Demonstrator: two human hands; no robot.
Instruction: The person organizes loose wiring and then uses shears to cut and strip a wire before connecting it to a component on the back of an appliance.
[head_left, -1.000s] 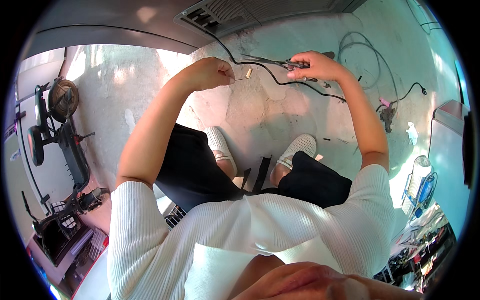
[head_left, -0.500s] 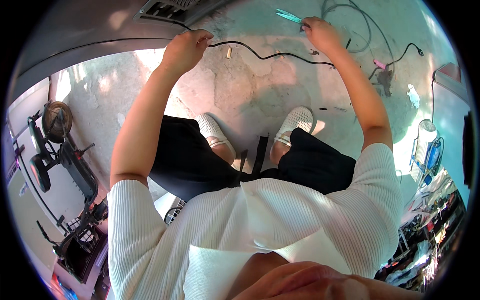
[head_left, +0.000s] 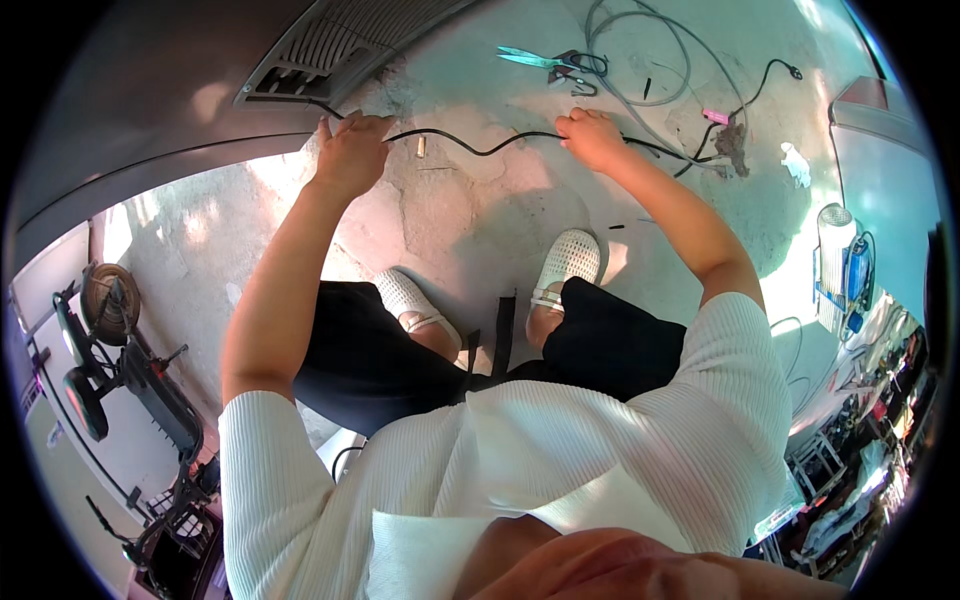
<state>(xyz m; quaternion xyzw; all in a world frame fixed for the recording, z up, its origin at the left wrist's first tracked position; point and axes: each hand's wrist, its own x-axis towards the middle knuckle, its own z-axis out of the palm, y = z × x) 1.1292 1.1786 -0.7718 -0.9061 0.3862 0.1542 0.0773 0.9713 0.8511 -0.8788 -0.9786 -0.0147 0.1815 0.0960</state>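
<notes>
The bare left hand (head_left: 352,158) and bare right hand (head_left: 592,140) hide stretches of the thin black cable (head_left: 480,152), leaving their grip unclear. The upper edge cuts off the large grey metal appliance (head_left: 170,90). The tan cylinder (head_left: 421,147) is too small to identify.

Black cord (head_left: 480,153); white ribbed shirt (head_left: 560,440); black trousers (head_left: 615,340).
</notes>
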